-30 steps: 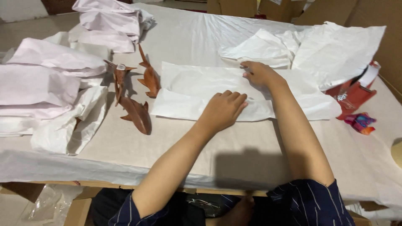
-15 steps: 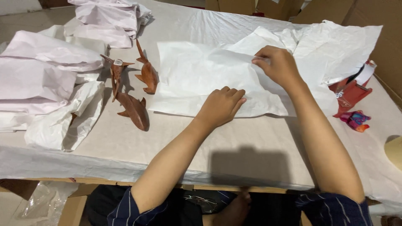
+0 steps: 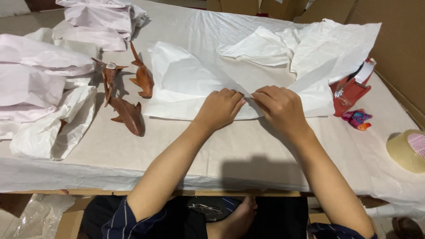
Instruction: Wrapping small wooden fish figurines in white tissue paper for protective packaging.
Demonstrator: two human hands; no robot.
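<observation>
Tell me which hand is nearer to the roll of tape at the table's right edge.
Right. The right hand presses the white paper sheet just left of the tape roll; the left hand lies beyond it, farther from the roll.

1. A red pouch-shaped package (image 3: 349,92) with a white flap lies at the tabletop's right side, half under white paper.
2. A small pink-and-blue wrapper (image 3: 357,118) lies just beside it, nearer the front edge.
3. A small pale label (image 3: 110,66) sits on a wooden fish at the left.
</observation>
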